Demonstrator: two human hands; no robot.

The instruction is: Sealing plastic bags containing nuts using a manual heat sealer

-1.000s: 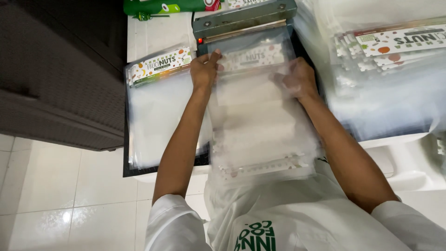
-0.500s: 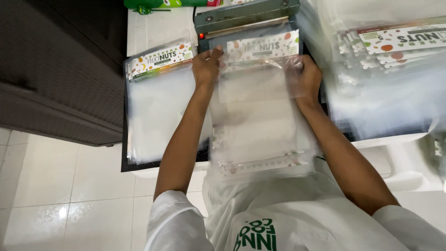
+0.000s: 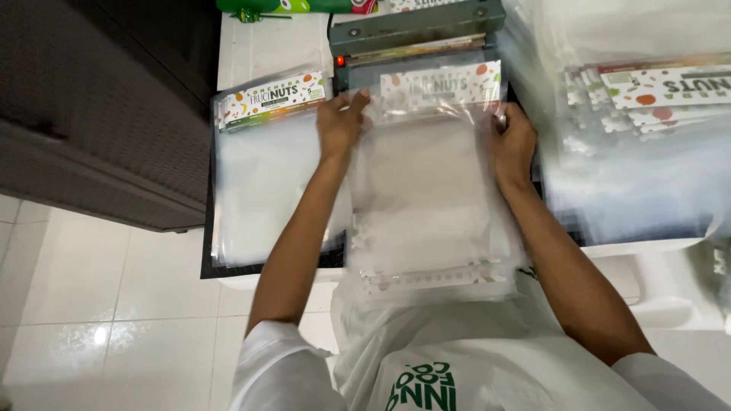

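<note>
A clear plastic bag (image 3: 426, 144) with a printed white header strip lies in front of me on a stack of similar bags (image 3: 434, 259). My left hand (image 3: 340, 122) grips its left edge just below the header. On the other side my right hand (image 3: 512, 143) holds the right edge. The bag's header end sits right below the jaw of a grey heat sealer (image 3: 415, 30), whose small red light glows at its left end.
A pile of clear bags with headers (image 3: 259, 175) lies to the left on a dark mat. Another pile (image 3: 640, 137) lies to the right. A green package (image 3: 259, 6) sits at the far edge. White tiled floor (image 3: 91, 304) is at the left.
The bag has come back out of the sealer toward me, so its printed header now shows fully. Both hands moved slightly nearer with it.
</note>
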